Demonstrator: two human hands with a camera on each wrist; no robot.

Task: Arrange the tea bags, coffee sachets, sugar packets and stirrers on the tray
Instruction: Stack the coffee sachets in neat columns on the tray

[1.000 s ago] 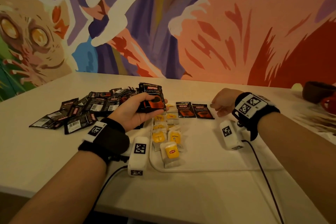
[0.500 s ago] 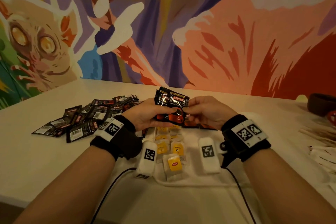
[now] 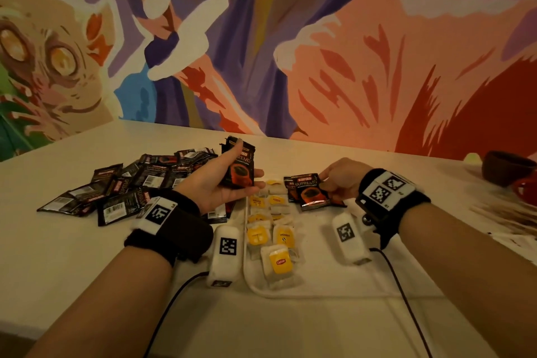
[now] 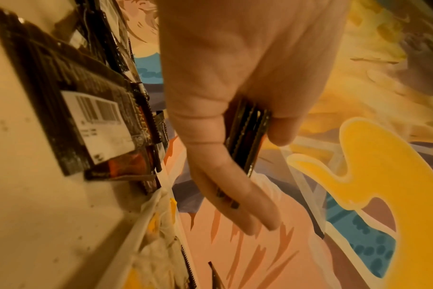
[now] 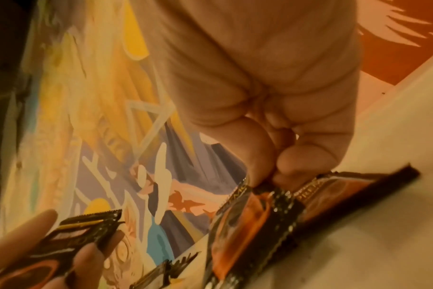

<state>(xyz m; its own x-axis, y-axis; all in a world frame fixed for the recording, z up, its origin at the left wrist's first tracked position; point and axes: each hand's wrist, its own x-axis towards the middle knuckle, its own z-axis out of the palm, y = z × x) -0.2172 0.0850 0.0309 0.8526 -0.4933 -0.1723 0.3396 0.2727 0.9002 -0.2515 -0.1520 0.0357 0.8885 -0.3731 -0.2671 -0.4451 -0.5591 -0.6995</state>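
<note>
while the coffee row is only begun, the parts read from near to far as follows.
tray [image 3: 334, 291]: pale and shallow, on the table [image 3: 58, 256] before the person; its near and right parts lie bare.
tea bags [image 3: 271, 229]: done, as it appears; yellow-tagged, in two columns along the tray's left side.
left hand [image 3: 220, 183]: palm up over the tray's left edge, thumb and curled fingers gripping a small stack of coffee sachets [image 3: 239, 167], upright.
right hand [image 3: 343, 176]: thumb and fingertips pinching the edge of one sachet [image 3: 312, 192], low over the tray's far part, overlapping the sachets lying there.
loose sachets [image 3: 130, 183]: a dark heap on the table left of the tray; most of the coffee is left.
stirrers [image 3: 505, 212]: pale sticks at far right, off the tray; untouched, as it seems.
sugar packets: not made out.
</note>
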